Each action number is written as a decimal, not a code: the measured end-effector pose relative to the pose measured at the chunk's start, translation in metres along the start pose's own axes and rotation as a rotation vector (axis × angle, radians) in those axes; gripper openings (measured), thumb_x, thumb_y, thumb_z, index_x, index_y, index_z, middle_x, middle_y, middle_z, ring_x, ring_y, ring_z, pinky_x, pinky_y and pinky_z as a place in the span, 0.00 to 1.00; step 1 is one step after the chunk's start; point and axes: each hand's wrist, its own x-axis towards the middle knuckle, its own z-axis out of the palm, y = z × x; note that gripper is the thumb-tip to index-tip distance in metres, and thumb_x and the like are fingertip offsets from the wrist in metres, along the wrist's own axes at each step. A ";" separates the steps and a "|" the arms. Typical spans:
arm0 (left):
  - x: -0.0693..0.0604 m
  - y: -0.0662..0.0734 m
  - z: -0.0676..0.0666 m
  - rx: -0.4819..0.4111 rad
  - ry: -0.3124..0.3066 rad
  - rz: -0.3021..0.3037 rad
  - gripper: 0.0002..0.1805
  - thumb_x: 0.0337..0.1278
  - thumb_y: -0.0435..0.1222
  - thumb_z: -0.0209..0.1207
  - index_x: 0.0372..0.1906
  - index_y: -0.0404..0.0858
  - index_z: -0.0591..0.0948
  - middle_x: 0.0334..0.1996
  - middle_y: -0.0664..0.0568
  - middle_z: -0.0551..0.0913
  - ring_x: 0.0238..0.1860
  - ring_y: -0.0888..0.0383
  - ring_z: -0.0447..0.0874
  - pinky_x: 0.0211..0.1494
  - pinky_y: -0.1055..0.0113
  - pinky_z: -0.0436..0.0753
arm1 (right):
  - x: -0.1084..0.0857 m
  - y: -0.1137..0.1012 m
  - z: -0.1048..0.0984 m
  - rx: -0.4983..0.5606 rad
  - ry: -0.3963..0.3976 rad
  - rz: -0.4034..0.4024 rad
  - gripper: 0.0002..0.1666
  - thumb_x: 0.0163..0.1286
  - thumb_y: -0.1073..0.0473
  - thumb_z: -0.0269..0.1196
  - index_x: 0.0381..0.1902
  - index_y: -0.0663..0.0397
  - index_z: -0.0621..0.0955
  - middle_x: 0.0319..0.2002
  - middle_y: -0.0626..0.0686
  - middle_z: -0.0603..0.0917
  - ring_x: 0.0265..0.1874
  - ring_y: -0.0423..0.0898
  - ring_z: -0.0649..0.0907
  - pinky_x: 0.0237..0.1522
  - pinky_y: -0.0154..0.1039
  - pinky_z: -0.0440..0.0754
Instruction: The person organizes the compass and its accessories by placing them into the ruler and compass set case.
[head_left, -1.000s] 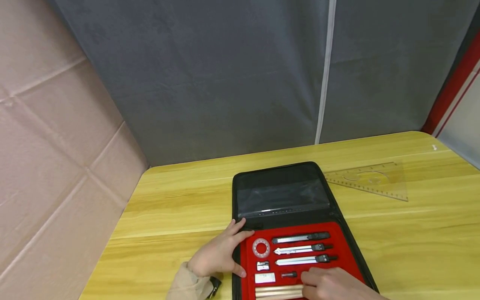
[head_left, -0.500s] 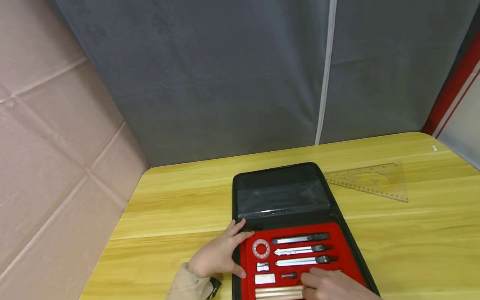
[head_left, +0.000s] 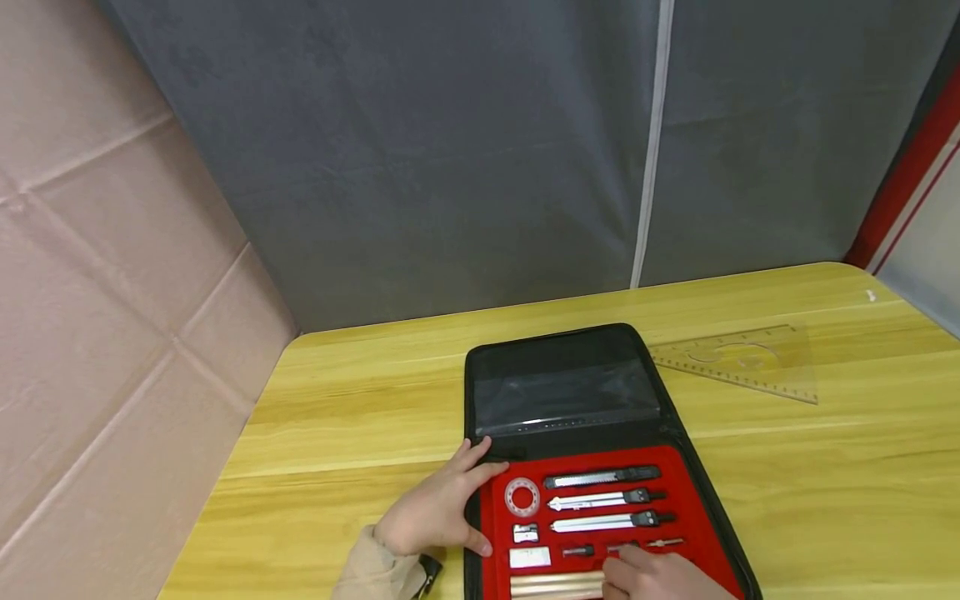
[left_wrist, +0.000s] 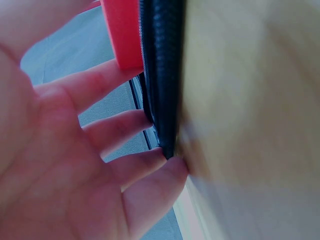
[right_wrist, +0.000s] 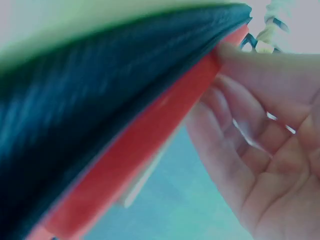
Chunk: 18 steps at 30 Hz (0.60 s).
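A black zip case [head_left: 564,337] lies unfolded, its red insert [head_left: 701,500] holding drawing tools in slots. My left hand [head_left: 438,510] rests with spread fingers on the case's left edge; in the left wrist view its fingertips touch the black zipped edge [left_wrist: 162,65]. My right hand [head_left: 658,575] is at the insert's lower right, a fingertip touching a small dark piece beside a small metal-tipped one [head_left: 664,542]. The right wrist view shows that hand [right_wrist: 270,135] with extended, slightly bent fingers against the red insert [right_wrist: 150,130]. Wooden sticks [head_left: 557,583] lie partly under it.
A clear set square [head_left: 783,367] lies on the wooden table [head_left: 352,400] behind and right of the case. A tiny white bit [head_left: 870,295] is near the back right corner. Grey cloth [head_left: 450,167] hangs behind the table, a pink one [head_left: 112,333] at the left.
My right hand has shifted slightly, uncovering the small metal-tipped piece at the insert's right and part of the dark one beside it. My left hand has not moved.
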 end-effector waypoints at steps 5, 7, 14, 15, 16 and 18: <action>0.001 0.000 0.000 0.001 0.000 -0.003 0.43 0.29 0.42 0.73 0.61 0.52 0.69 0.69 0.52 0.52 0.69 0.46 0.43 0.44 0.63 0.81 | -0.002 0.008 -0.013 0.083 -0.046 -0.029 0.19 0.61 0.37 0.54 0.36 0.41 0.83 0.25 0.33 0.73 0.27 0.24 0.65 0.26 0.12 0.61; 0.001 0.000 0.001 0.002 0.000 -0.003 0.43 0.29 0.43 0.73 0.61 0.52 0.69 0.69 0.52 0.52 0.69 0.46 0.43 0.43 0.64 0.81 | -0.003 0.011 -0.016 0.115 -0.070 -0.013 0.19 0.61 0.37 0.55 0.36 0.41 0.83 0.25 0.32 0.72 0.27 0.23 0.65 0.26 0.11 0.60; 0.001 -0.001 0.001 -0.001 -0.002 -0.010 0.43 0.29 0.42 0.73 0.61 0.52 0.69 0.69 0.52 0.52 0.69 0.46 0.43 0.43 0.63 0.81 | -0.017 0.024 -0.030 0.294 -0.242 0.306 0.03 0.59 0.49 0.63 0.31 0.35 0.81 0.26 0.29 0.71 0.24 0.26 0.68 0.24 0.23 0.70; 0.001 0.000 0.001 0.000 -0.003 -0.011 0.43 0.29 0.42 0.73 0.61 0.53 0.69 0.69 0.52 0.52 0.69 0.46 0.43 0.43 0.63 0.81 | -0.021 0.026 -0.033 0.324 -0.260 0.370 0.03 0.57 0.52 0.65 0.30 0.34 0.81 0.26 0.29 0.72 0.23 0.27 0.68 0.24 0.25 0.71; 0.001 0.000 0.001 0.001 -0.003 -0.011 0.43 0.29 0.42 0.73 0.61 0.53 0.69 0.69 0.52 0.52 0.69 0.46 0.43 0.43 0.63 0.81 | -0.024 0.029 -0.037 0.346 -0.284 0.430 0.06 0.55 0.55 0.66 0.29 0.33 0.80 0.26 0.29 0.72 0.22 0.28 0.69 0.23 0.27 0.71; 0.001 0.000 0.001 -0.001 -0.004 -0.012 0.43 0.29 0.42 0.73 0.61 0.52 0.69 0.69 0.52 0.52 0.69 0.46 0.43 0.44 0.63 0.81 | -0.031 0.032 -0.042 0.390 -0.314 0.539 0.09 0.53 0.57 0.67 0.26 0.32 0.79 0.24 0.30 0.73 0.20 0.30 0.69 0.21 0.28 0.69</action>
